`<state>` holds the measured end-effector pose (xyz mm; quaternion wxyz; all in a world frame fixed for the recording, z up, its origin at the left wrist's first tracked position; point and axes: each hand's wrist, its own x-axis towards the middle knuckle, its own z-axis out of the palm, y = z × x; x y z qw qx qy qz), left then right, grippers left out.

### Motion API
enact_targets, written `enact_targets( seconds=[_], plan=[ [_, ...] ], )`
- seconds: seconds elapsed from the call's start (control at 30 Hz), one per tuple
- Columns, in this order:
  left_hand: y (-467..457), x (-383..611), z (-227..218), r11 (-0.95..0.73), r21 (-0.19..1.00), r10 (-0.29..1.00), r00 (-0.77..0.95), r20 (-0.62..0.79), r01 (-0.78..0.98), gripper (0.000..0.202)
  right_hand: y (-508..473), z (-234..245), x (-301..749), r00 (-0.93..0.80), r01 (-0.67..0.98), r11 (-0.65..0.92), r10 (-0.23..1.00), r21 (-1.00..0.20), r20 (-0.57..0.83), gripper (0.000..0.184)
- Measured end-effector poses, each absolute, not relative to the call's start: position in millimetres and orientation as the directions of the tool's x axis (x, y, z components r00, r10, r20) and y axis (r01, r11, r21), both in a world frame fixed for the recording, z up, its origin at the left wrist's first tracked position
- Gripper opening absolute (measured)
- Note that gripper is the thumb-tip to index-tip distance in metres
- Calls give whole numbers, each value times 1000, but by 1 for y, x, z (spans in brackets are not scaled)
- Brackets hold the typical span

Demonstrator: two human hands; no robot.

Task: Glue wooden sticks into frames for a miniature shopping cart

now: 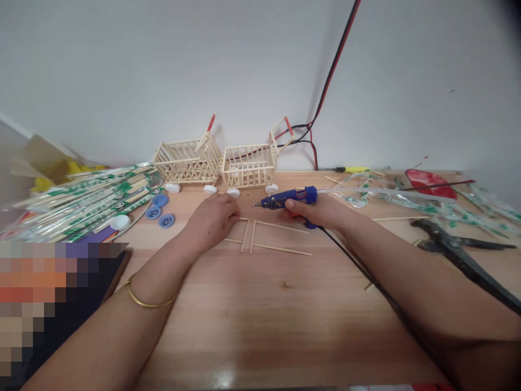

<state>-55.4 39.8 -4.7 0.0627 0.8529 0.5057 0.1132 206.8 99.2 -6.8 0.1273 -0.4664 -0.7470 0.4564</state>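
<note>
Pinning the thin pale wooden sticks (260, 239) flat on the light wood tabletop (260, 315) with the left hand (211, 217), fingers curled down and pressed together on their left ends. Gripping the small blue hot glue gun (285, 199) in the right hand (321, 212), fingers wrapped round the handle, nozzle pointing left just above the sticks. Probably worth keeping fingertips off the joint and dabbing only tiny beads.

Blue glue gun (290, 199) w/ black cord (358, 267) over pale wood sticks (266, 237) on tan wood-grain table (260, 315). Blue & white bottle caps (157, 212), green-printed clear chopstick packs (87, 200), gold bangle (144, 300), black shears (459, 247), red/black wall wires (329, 76).
</note>
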Motion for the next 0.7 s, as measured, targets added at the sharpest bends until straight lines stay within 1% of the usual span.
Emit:
enact_targets(
  seconds=[0.2, 0.43, 0.7],
  plan=[
    [40, -57, -7, -492, 228, 870, 472, 139, 840, 17, 98, -4, 205, -505, 624, 158, 828, -765, -241, 60],
    [41, -58, -8, -496, 233, 868, 473, 149, 836, 17, 96, 0, 204, -497, 618, 123, 827, -777, -264, 60],
    [41, -57, -8, -484, 222, 875, 461, 149, 846, 15, 98, -5, 206, -525, 623, 153, 809, -767, -265, 60]
  ],
)
